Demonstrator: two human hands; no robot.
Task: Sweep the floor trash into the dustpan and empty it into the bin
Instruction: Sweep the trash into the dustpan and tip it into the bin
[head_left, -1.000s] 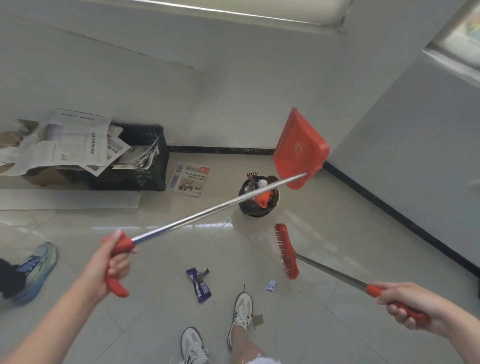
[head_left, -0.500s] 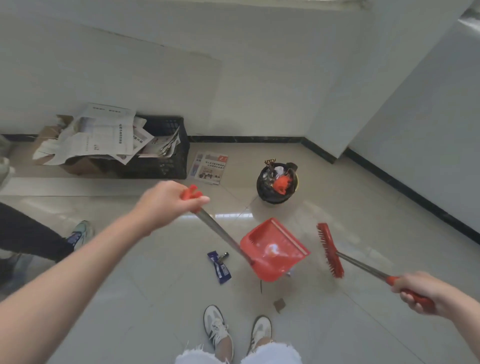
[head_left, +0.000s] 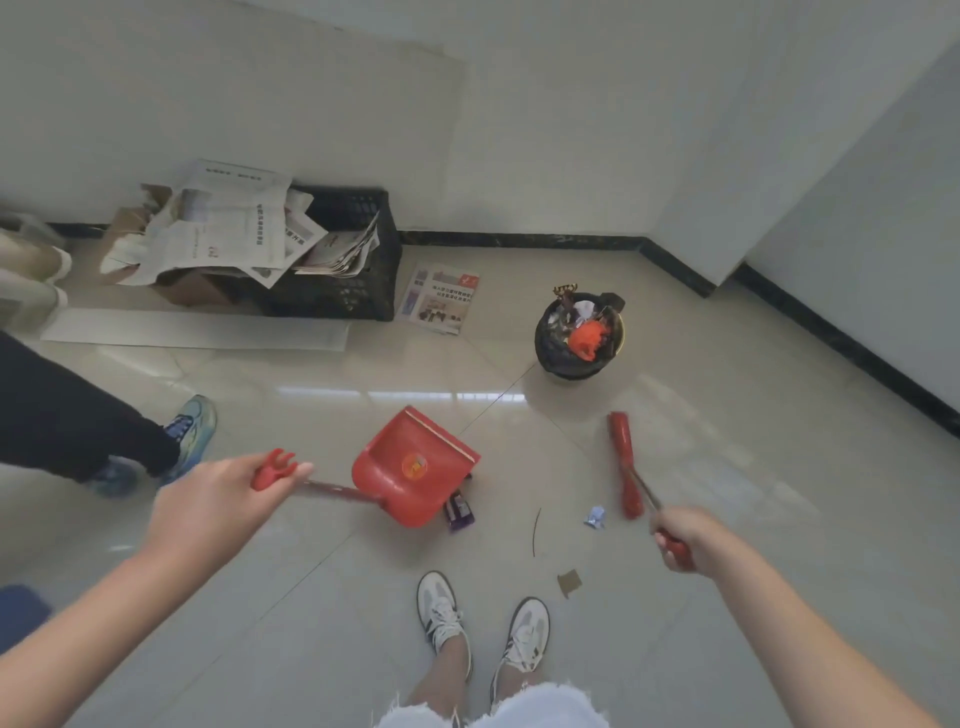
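My left hand grips the red handle end of a long-handled red dustpan, whose pan sits low at the floor in front of my feet. A purple wrapper lies at the pan's right edge, partly hidden by it. My right hand holds the red grip of a red broom, its head down on the tiles to the right. A small crumpled blue-white scrap lies just left of the broom head, and a brown cardboard bit rests nearer my shoes. The black bin, full of trash, stands beyond.
A black crate heaped with newspapers stands against the back wall beside a cardboard box. A loose newspaper and a flat white board lie on the floor. Another person's leg and blue shoe are at left.
The dustpan came down from high in the air to the floor and shifted left beside the purple wrapper. The broom head dropped onto the tiles near the blue-white scrap.
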